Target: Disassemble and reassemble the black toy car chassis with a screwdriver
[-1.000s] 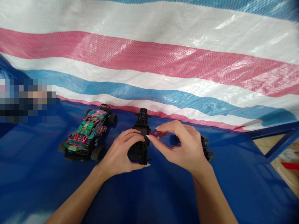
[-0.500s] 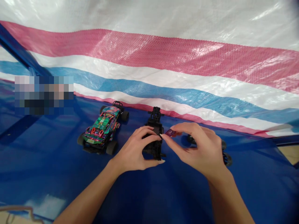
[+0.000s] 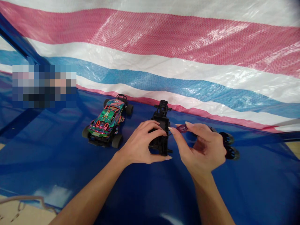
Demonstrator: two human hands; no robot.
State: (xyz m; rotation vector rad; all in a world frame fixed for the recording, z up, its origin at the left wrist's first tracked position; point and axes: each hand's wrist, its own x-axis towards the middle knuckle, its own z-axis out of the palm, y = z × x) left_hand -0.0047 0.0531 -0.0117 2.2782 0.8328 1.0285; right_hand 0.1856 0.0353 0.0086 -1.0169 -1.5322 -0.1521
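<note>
black chassis (image 3: 161, 120) lies on the blue tabletop (image 3: 150, 193), its near part gripped by the curved fingers of the left hand (image 3: 140, 143). right hand (image 3: 206, 150) pinches 1 small purple piece (image 3: 182, 128) just beside it; firm left hold and light right pinch should help accuracy. farther, 1 striped sheet (image 3: 152, 31) hangs behind.

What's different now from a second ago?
The right hand has drawn the small purple piece a bit rightward, away from the black frame, and its thumb and pointing finger have spread apart. It still holds the piece. The left hand is still around the frame, and the colorful car hasn't moved.
</note>
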